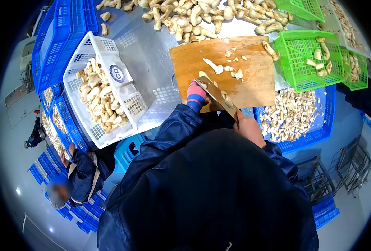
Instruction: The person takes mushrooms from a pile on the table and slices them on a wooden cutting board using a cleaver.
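Note:
My right hand (250, 129) is closed round the handle of a broad-bladed knife (217, 94), which lies slantwise over the near part of a wooden cutting board (185, 62). My left hand (196, 94), in a pink-and-blue striped glove, is closed beside the blade's far end on a mushroom (204, 75), mostly hidden by glove and blade. Farther up the board lie a pale cut mushroom (213, 66), a few chunks (237, 74) and small trimmings (228, 53). One whole mushroom (271, 51) rests at the board's right edge.
Many mushrooms (194, 16) are heaped behind the board. A white crate (129, 83) of mushrooms stands left, a green basket (292, 62) with several pieces right. Below it, a blue crate (328, 121) holds small pieces. Another person (85, 171) works at far left.

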`<state>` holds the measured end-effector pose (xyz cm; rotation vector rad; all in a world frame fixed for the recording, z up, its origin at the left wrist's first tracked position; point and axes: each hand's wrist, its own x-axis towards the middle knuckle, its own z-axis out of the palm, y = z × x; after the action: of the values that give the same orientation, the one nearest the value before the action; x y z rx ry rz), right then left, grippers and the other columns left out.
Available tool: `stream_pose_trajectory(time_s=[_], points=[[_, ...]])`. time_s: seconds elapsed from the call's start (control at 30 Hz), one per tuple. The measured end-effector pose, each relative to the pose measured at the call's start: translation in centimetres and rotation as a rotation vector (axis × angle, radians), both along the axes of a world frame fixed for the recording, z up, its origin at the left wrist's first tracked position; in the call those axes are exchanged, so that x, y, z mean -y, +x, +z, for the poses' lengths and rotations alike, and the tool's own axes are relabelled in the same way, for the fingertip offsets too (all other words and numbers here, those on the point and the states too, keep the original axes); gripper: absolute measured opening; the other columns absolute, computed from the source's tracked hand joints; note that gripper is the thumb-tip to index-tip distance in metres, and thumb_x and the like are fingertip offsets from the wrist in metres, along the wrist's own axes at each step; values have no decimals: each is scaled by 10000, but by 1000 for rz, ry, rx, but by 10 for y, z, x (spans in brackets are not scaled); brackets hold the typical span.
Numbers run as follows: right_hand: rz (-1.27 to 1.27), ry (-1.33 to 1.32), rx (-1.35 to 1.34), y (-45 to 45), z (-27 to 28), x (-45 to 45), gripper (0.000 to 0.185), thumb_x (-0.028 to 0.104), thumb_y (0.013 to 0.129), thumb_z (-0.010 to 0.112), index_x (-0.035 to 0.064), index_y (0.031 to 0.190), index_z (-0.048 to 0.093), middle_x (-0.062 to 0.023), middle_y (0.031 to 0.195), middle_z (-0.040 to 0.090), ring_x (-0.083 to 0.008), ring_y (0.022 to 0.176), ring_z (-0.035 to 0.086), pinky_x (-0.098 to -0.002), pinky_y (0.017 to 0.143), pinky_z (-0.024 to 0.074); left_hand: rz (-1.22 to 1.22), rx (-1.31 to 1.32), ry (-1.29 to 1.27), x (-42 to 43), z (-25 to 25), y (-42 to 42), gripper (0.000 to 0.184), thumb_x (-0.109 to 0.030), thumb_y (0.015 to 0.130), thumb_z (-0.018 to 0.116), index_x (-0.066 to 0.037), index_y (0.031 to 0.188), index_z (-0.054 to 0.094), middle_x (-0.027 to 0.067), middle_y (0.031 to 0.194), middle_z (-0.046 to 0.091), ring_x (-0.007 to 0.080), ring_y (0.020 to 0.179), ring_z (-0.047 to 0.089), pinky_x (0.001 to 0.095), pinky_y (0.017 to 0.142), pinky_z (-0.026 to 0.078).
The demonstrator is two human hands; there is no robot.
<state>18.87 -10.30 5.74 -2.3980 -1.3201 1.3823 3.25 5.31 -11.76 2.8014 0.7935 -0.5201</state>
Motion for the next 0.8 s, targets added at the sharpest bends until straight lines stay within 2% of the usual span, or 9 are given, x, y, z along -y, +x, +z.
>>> stream_pose_trajectory(time_s=[0.1,0.2,0.27,0.33,0.4,0.5,0.6,0.63,0.8], points=[[-24,51,-49,4,-2,5,250,112,743,564,-6,963,539,-254,707,586,-415,676,579,-481,628,471,609,326,-447,7,-16,-4,187,-167,696,574,-97,867,599,114,857,614,290,837,582,354,730,463],[-11,78,-52,5,-4,2,205,126,755,519,-18,899,539,-269,690,586,-416,664,587,-486,624,479,1196,496,-805,3,47,19,281,-122,766,570,-47,1027,497,125,840,626,219,680,611,309,573,489],[-51,184,-49,0,-21,-6,192,121,753,513,-16,881,554,-267,703,587,-417,686,583,-490,650,470,1464,590,-965,4,56,25,343,-100,791,575,-22,1100,449,124,820,624,179,580,609,284,477,489],[-94,295,-56,-5,-48,-22,184,118,750,507,-13,863,569,-264,716,586,-417,702,579,-489,667,462,1547,683,-1048,4,39,21,347,-108,785,592,-13,1088,453,116,782,609,167,518,580,270,430,469],[-144,402,-73,-9,-73,-45,182,116,746,501,-10,846,585,-261,728,585,-416,712,574,-485,674,454,1539,642,-1064,4,41,18,348,-146,783,619,-4,1058,460,87,720,585,150,535,559,273,436,469],[-164,209,-325,18,-75,-66,214,149,741,502,-19,823,605,-258,718,577,-411,695,569,-452,635,447,1456,560,-1076,-2,52,16,328,-252,778,649,3,931,513,70,703,587,130,557,562,273,449,472],[-348,239,-204,32,-64,-59,227,166,740,522,-32,813,604,-253,696,577,-406,683,569,-445,634,445,1158,380,-640,-7,30,16,413,-366,747,659,7,893,560,119,759,620,198,634,606,321,547,492],[-351,312,-84,32,-68,-55,235,175,734,541,-43,792,604,-250,685,575,-400,669,569,-434,631,445,1017,308,-385,-5,61,28,479,-428,716,650,11,894,582,174,826,636,291,756,622,369,678,485],[-243,220,-153,44,-47,-39,221,166,718,552,-43,765,604,-252,676,570,-405,668,565,-430,622,443,680,37,-291,-28,91,38,340,-298,709,634,-47,936,601,178,906,627,337,888,588,410,774,462]])
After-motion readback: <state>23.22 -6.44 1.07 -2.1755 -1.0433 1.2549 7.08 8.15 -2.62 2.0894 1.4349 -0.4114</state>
